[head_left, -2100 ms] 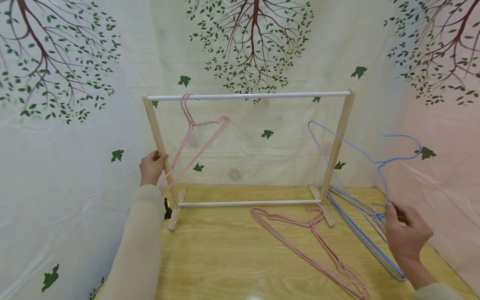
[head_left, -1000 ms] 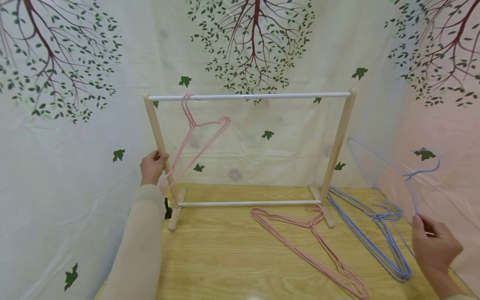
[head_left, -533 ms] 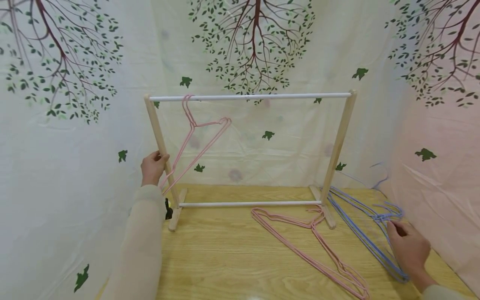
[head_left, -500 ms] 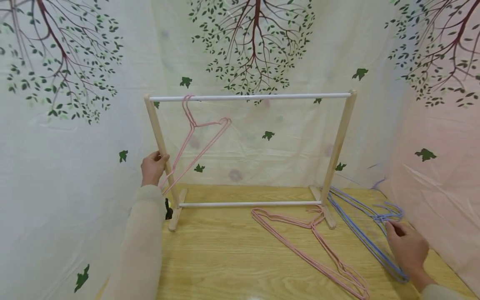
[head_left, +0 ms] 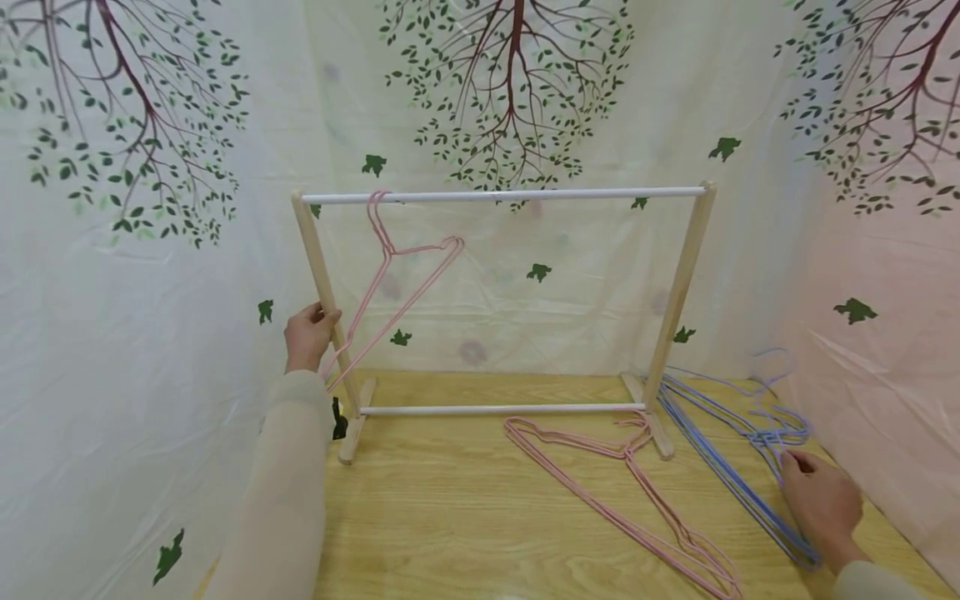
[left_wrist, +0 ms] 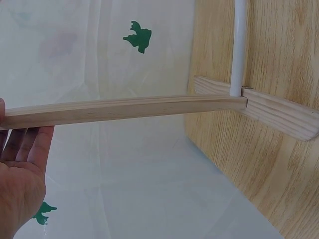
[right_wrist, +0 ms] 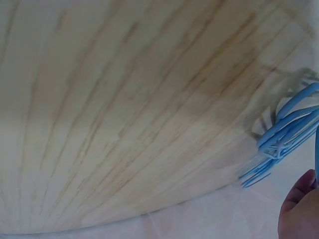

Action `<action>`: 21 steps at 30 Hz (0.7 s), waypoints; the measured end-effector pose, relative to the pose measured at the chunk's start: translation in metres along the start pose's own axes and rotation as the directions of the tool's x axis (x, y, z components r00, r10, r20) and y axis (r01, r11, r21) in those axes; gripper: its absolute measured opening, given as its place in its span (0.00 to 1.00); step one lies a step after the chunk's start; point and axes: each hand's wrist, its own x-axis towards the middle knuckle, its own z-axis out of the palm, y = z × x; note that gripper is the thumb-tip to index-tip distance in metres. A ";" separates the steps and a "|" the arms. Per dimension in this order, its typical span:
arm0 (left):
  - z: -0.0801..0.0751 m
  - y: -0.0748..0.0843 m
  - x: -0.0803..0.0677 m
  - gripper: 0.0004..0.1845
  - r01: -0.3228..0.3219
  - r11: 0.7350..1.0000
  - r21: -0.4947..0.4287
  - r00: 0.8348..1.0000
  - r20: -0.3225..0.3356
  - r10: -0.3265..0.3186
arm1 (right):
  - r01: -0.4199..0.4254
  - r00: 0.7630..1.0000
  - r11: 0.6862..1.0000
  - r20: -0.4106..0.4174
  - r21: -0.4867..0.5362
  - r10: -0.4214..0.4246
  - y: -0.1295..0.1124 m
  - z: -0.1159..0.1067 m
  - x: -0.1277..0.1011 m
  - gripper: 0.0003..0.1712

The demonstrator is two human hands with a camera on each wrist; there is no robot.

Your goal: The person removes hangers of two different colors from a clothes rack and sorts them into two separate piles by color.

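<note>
While the left hand (head_left: 306, 337) grips the rack (head_left: 678, 283) post, w/ 1 pink hanger (head_left: 397, 279) hung just above it, the right hand (head_left: 821, 504) rests on the blue hangers (head_left: 738, 479), grip unclear, pink pile (head_left: 630, 492) beside, most unhung.

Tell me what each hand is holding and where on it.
The left hand grips the rack's left wooden post about midway up. The right hand rests on the blue hangers near their hooks; whether it grips one cannot be told.
</note>
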 end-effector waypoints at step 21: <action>0.002 0.003 0.002 0.25 0.014 1.000 -0.025 1.000 0.015 -0.014 | 0.155 0.987 0.986 -0.019 -0.060 -0.157 -0.024 0.008 0.000 0.22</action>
